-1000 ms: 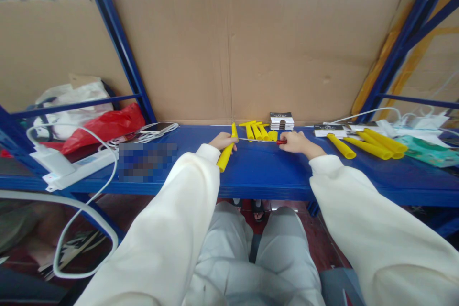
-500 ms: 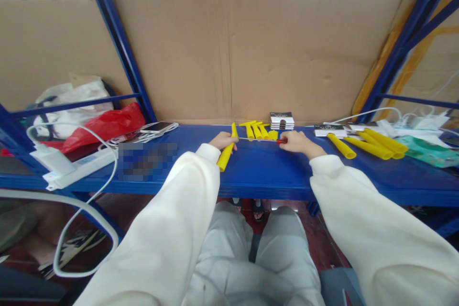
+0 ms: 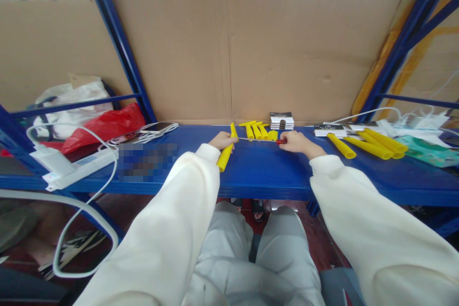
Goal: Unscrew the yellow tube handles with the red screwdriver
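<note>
My left hand point(image 3: 223, 140) is closed around the middle of a yellow tapered plastic piece point(image 3: 225, 157), its wide end toward me. A screwdriver point(image 3: 263, 140) with a red handle lies level in my right hand point(image 3: 294, 142), whose fingers are wrapped round the handle. The thin metal shaft runs left, and its tip meets the yellow piece beside my left fingers. How the tip sits there is too small to tell. Just behind the shaft, several yellow parts point(image 3: 256, 130) lie in a row on the blue tabletop point(image 3: 265, 172).
A stack of black-and-white cards point(image 3: 281, 120) stands at the back. To the right lie several yellow tapered pieces point(image 3: 385, 143), another card point(image 3: 330, 130) and a green packet point(image 3: 428, 150). A white power strip point(image 3: 81, 167), cables, a phone point(image 3: 157, 127) and a red bag point(image 3: 105, 126) are at left.
</note>
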A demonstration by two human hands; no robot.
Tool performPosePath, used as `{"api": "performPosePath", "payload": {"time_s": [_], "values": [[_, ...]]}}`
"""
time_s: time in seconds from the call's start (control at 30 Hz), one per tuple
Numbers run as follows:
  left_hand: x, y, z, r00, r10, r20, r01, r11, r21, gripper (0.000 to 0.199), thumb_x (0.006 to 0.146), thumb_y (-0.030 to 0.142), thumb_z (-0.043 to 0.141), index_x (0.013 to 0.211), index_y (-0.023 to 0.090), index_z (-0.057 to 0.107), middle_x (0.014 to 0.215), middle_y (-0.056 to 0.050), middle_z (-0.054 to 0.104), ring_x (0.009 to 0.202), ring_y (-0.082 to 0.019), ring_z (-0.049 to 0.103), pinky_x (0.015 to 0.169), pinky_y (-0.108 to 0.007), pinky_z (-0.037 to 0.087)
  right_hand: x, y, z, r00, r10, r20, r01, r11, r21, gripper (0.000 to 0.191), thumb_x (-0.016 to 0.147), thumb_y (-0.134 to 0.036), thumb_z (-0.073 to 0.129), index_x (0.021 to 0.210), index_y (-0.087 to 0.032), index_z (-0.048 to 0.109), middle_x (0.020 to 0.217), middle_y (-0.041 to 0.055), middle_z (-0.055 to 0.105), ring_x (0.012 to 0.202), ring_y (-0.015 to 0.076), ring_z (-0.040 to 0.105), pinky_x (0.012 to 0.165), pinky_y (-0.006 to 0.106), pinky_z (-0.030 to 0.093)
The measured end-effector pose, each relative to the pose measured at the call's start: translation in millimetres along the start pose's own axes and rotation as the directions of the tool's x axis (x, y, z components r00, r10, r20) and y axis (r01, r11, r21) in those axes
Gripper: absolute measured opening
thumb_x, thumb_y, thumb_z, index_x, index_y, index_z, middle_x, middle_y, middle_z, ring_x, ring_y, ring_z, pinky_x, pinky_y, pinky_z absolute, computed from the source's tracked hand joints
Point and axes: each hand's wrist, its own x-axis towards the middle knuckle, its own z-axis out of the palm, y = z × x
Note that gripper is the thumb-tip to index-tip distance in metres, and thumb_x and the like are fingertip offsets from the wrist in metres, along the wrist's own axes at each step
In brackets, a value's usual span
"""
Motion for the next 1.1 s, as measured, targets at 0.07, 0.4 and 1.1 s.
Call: {"api": "performPosePath", "payload": {"time_s": [0.07,0.4,1.1], "values": [[0.3,-0.3,0.3,1.000,0.002,-0.010,-0.002,1.000,0.001,0.012,0.083,0.012,0.065,0.071,0.012,0.067,0.050,0.000,0.062,0.045,-0.013,0.060,0.055,-0.023,0.051,0.4,0.1,0.2,1.000,-0.006,0.007,0.006,1.000,-0.012,0.012,0.079,-0.030,0.064,0.088,-0.024,0.069,0.086,0.0046,0.077,0.081,0.0222,0.069,0.065,0.027,0.041],[-0.2,-1.2,0.1,0.998,0.029,-0.047,-0.027,0.998,0.055,0.024,0.082,0.013,0.064,0.058,0.014,0.064,0.046,0.000,0.058,0.042,-0.011,0.053,0.050,-0.022,0.045,-2.9,-5.0,-3.8,1.000,0.002,0.029,-0.002,1.000,0.004,0.016,0.083,-0.033,0.060,0.091,-0.024,0.070,0.091,0.0051,0.078,0.089,0.0243,0.069,0.074,0.030,0.043],[1.4,-1.5,-0.5,0.998,0.042,-0.040,-0.039,0.997,0.066,0.024,0.082,0.013,0.065,0.058,0.014,0.064,0.046,0.000,0.059,0.042,-0.011,0.054,0.050,-0.022,0.044,-1.8,-3.8,-3.2,1.000,0.013,-0.006,-0.013,1.000,-0.004,0.016,0.078,-0.028,0.065,0.093,-0.023,0.070,0.091,0.0069,0.077,0.085,0.0245,0.069,0.073,0.030,0.044]]}}
